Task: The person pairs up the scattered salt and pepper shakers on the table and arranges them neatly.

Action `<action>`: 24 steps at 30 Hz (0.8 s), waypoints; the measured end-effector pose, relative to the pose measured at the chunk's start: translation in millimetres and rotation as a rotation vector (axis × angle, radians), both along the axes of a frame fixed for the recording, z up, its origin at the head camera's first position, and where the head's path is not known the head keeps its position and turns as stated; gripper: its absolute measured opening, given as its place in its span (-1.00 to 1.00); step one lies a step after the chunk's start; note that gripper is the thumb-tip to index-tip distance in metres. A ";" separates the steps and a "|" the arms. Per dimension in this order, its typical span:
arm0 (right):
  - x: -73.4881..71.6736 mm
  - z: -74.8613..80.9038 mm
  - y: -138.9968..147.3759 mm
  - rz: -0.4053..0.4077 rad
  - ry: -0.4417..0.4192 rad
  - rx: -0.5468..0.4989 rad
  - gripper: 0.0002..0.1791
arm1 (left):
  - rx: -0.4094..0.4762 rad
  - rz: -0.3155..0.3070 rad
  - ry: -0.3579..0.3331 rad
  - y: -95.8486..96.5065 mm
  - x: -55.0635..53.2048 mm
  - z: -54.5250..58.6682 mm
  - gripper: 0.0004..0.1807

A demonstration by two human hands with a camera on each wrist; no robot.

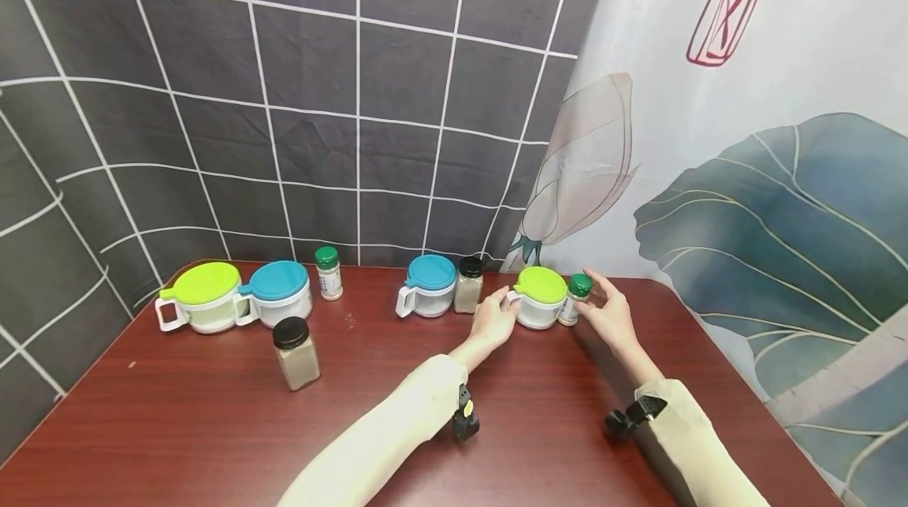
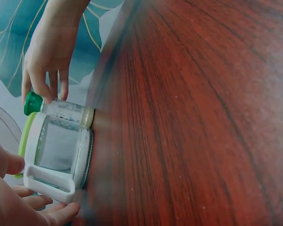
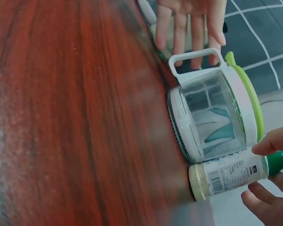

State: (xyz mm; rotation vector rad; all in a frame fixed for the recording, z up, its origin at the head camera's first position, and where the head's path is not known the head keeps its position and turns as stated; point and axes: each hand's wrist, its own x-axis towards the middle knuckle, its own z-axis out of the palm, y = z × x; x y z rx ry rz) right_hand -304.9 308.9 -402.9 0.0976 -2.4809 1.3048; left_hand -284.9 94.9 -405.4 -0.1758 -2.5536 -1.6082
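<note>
A glass jar with a lime-green lid and white handle (image 1: 540, 297) stands upright on the table. Right beside it, on its right, is a small green-capped seasoning bottle (image 3: 231, 174) with a white label and pale contents. My left hand (image 1: 494, 321) is at the jar's handle, its fingers extended just behind the handle in the right wrist view. Spread around the bottle's cap and neck is my right hand (image 1: 608, 319), with one fingertip at the neck and the other fingers loosely extended below.
Left of my left hand stand a black-capped jar (image 1: 468, 286) and a blue-lidded jar (image 1: 431, 286). Farther left are a green-lidded jar (image 1: 207, 298), another blue-lidded jar (image 1: 279, 292), a green-capped bottle (image 1: 329, 274) and a black-capped jar (image 1: 296, 354). Hanging cloths back the table (image 1: 213, 428).
</note>
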 end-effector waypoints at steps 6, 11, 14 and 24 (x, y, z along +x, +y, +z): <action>4.8 2.7 -4.5 -0.034 0.079 0.024 -0.31 | 0.013 -0.022 -0.015 -3.5 2.9 1.4 -0.53; 6.6 0.2 -4.6 -0.036 0.111 0.011 -0.32 | 0.015 -0.030 0.007 -8.1 6.3 -1.1 -0.55; 7.6 -1.1 -4.8 -0.024 0.122 0.005 -0.32 | 0.040 -0.037 0.005 -11.8 8.7 -2.7 -0.54; 13.7 -1.3 -6.6 -0.039 0.122 0.061 -0.29 | 0.076 -0.078 0.039 -23.4 17.8 -1.0 -0.56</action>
